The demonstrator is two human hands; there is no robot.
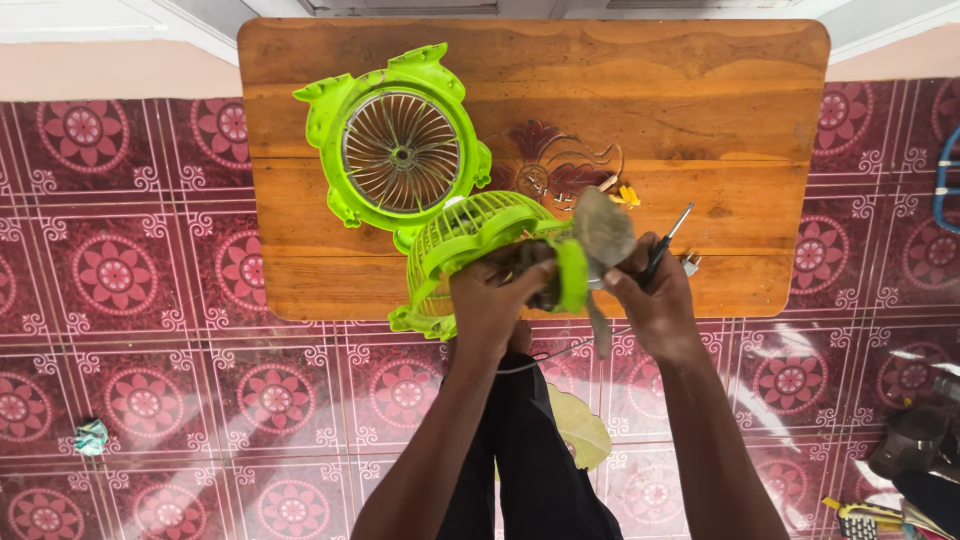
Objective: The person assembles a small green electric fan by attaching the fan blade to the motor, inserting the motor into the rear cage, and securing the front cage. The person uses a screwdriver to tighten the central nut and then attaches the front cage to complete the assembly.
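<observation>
My left hand (492,300) grips the back half of a bright green fan housing (470,245), held over the front edge of a small wooden table (700,120). My right hand (655,300) holds a black-handled screwdriver (668,240) and touches the grey fan blade (603,232) fixed to the housing. A thin white wire hangs below the fan. The green front grille (398,148), with a round metal mesh in its centre, lies flat on the table to the left.
Small yellow and white bits (620,192) lie on the table near a dark carved figure in the wood. The floor has red patterned tiles. A crumpled scrap (90,436) lies at left; a sandal and tools (905,450) at right.
</observation>
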